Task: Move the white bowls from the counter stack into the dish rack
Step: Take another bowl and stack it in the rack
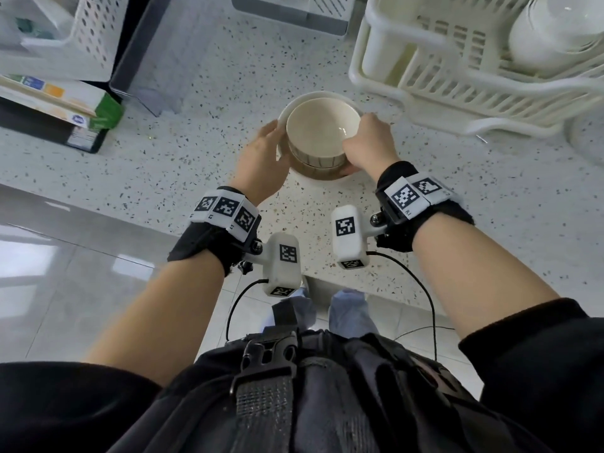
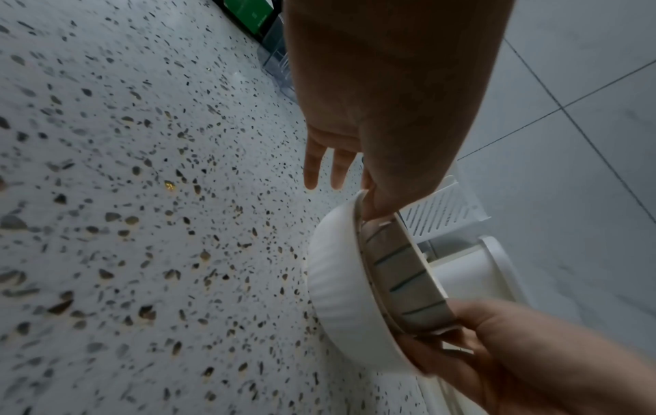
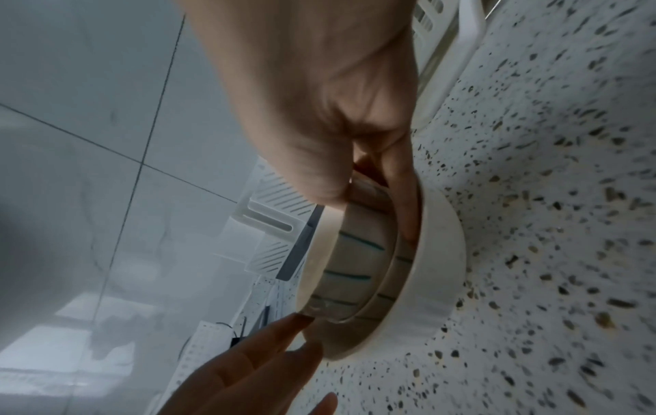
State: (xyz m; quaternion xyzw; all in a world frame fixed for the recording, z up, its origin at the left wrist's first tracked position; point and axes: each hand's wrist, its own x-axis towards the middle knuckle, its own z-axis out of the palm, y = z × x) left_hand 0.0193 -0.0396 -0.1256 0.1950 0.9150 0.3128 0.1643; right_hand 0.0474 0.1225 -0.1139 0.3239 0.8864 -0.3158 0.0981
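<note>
A stack of bowls stands on the speckled counter (image 1: 202, 132). A wide white ribbed bowl (image 1: 313, 94) (image 2: 337, 280) (image 3: 436, 266) is at the bottom, with beige striped bowls nested in it. My right hand (image 1: 369, 142) (image 3: 319, 98) grips the top striped bowl (image 1: 322, 125) (image 2: 401, 269) (image 3: 355, 261) at its right rim, thumb over the edge and fingers down its outer wall. On the stack's left side my left hand (image 1: 261, 155) (image 2: 383, 112) touches the rims with straight fingers. The cream dish rack (image 1: 474, 76) stands at the back right with white bowls (image 1: 555, 31) upright in it.
White perforated baskets (image 1: 65, 34) and a pile of boxes (image 1: 65, 103) fill the back left. A dark-edged clear stand (image 1: 143, 60) and a grey container (image 1: 294, 11) are behind the stack. The counter's front edge (image 1: 130, 220) runs just under my wrists.
</note>
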